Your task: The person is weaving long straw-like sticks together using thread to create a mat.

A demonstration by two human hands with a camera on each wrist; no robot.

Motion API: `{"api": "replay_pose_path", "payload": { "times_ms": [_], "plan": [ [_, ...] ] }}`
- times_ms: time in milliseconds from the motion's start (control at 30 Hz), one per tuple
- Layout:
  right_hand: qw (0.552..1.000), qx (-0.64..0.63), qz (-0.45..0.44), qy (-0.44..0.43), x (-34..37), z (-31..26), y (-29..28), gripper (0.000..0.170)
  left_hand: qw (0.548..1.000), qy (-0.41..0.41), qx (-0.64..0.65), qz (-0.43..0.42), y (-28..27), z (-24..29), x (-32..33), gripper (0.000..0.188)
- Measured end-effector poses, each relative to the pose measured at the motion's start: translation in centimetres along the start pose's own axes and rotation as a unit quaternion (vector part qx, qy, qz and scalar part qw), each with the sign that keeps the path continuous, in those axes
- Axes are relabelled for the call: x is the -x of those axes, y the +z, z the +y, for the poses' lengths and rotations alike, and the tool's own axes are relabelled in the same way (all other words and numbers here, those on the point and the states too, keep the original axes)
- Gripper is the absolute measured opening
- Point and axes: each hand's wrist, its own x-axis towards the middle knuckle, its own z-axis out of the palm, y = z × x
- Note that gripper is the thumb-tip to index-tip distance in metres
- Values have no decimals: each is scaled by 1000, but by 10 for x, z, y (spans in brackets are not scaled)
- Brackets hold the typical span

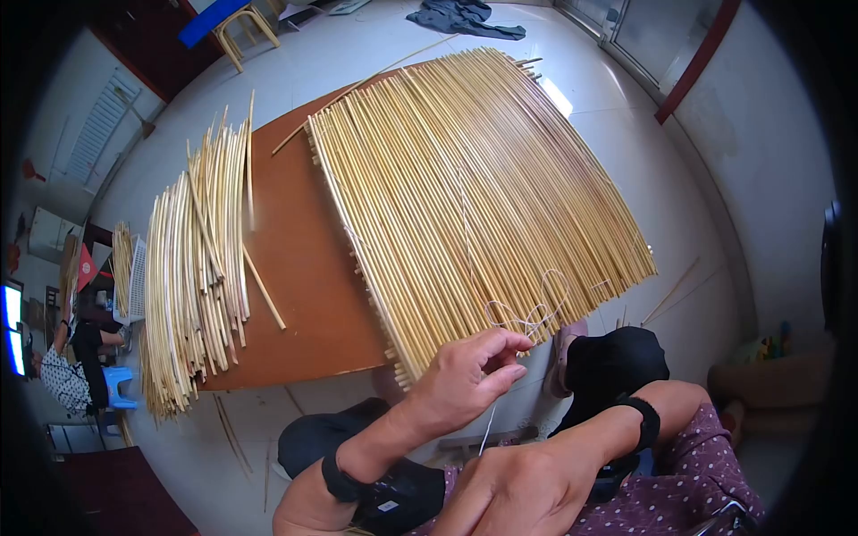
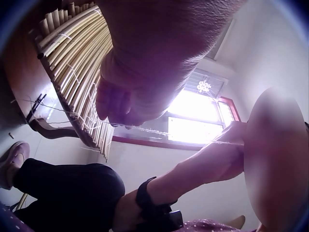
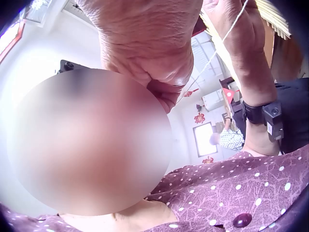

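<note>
A mat of straight, pale reed-like sticks (image 1: 483,179) lies side by side on a brown table, reaching past its near edge. Thin white string (image 1: 545,313) forms loose loops over the mat's near corner. Beside those loops my left hand (image 1: 469,375) curls its fingers with the string passing through them. From there the string (image 3: 212,55) runs taut to my right hand (image 1: 527,482), raised close to my face. In the right wrist view my right hand (image 3: 149,43) pinches the string between thumb and fingers. Most right fingertips are hidden in the head view.
Loose sticks (image 1: 201,268) are piled along the left side of the brown table (image 1: 299,295). Farther left are a white basket (image 1: 137,277), a blue stool (image 1: 121,389) and a seated person (image 1: 76,366). My knees (image 1: 617,362) are under the mat's near edge.
</note>
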Motion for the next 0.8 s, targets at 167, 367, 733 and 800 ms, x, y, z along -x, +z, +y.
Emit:
{"api": "replay_pose_path", "payload": {
  "times_ms": [167, 367, 733, 800],
  "plan": [
    [1000, -5, -12, -20, 0, 5, 0, 20, 1000, 11, 8, 2, 0, 0, -1, 28],
    [1000, -15, 0, -11, 5, 10, 2, 20, 1000, 4, 8, 6, -1, 1, -1, 27],
    [1000, 6, 13, -11, -2, 0, 0, 18, 1000, 5, 10, 10, -2, 1, 1, 28],
    [998, 55, -32, 17, -2, -10, -9, 17, 1000, 7, 9, 13, -3, 1, 1, 28]
  ]
}}
